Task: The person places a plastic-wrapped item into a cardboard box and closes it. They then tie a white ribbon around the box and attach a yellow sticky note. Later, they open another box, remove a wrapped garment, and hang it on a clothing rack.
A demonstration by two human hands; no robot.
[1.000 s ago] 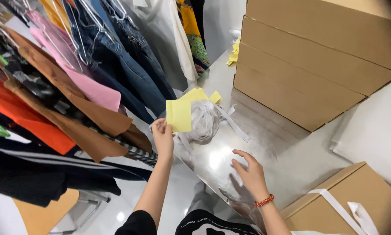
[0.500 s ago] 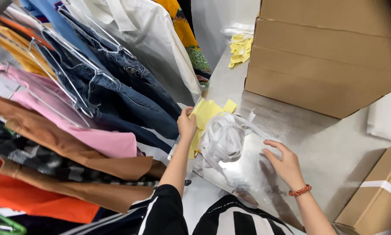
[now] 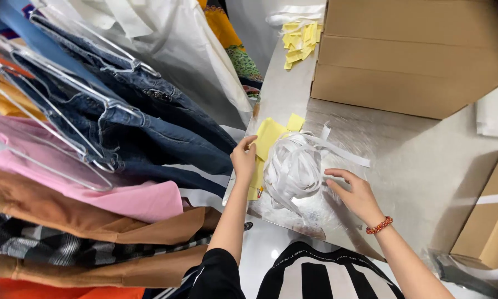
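Left hand (image 3: pixel 243 158) pinches the near edge of a stack of pale yellow paper sheets (image 3: pixel 268 138) lying on the shiny steel counter (image 3: pixel 420 160); thumb and fingers are closed on the paper, so that grip is grasping the sheets. Right hand (image 3: pixel 357 194) rests flat on the counter with fingers spread, grip released, holding nothing, its fingertips just touching the 3 o'clock side of a loose tangle of white flat strapping tape (image 3: pixel 293 169).

The tangle sits partly on top of the yellow sheets, at 3 o'clock from the left hand. One free tape end (image 3: pixel 343 152) runs out toward 3 o'clock across the counter.

Judgement on doing this well: the sheets are pinned under the tape, so a low, flat pull along the counter seems safer than a lift, with the right hand steadying the tangle so it does not drag or unravel.

Around: a large brown cardboard box (image 3: pixel 409 55) at 1 o'clock, a scatter of small yellow paper slips (image 3: pixel 301 41) at 12 o'clock, a second cardboard box (image 3: pixel 489 221) at 4 o'clock, and denim jeans on clear hangers (image 3: pixel 149 122) at 9 o'clock, close beside the counter edge.
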